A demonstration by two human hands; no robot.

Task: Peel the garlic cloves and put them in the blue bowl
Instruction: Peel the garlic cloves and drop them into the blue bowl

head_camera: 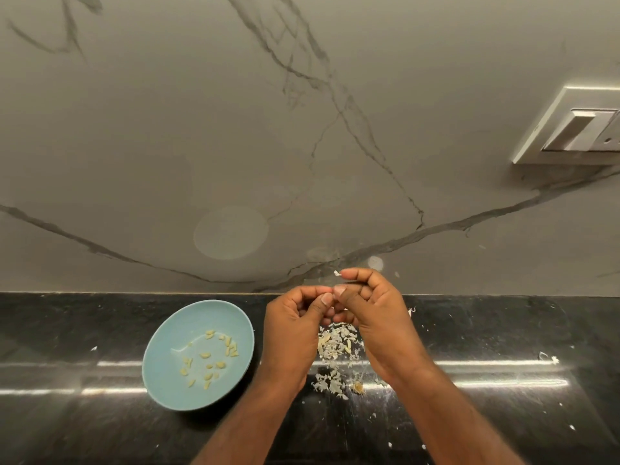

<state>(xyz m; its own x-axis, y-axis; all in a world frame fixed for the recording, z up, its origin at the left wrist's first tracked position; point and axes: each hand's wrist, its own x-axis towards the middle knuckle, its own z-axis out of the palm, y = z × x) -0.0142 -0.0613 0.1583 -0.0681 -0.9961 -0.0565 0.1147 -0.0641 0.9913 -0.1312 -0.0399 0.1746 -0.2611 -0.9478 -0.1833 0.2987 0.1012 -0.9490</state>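
Note:
The blue bowl [167,380] sits on the black counter at the left and holds several peeled garlic cloves [209,357]. My left hand [292,327] and my right hand [372,317] meet above the counter, fingers curled, pinching something small between the fingertips; the clove itself is mostly hidden. A bit of white skin [337,273] sticks out at my right fingertips. Below the hands lies a pile of garlic skins [337,350] with some pale cloves among them.
The black glossy counter [503,380] is strewn with white skin flakes, mostly to the right. A marbled grey wall [268,146] rises behind it, with a white switch plate [570,129] at the upper right.

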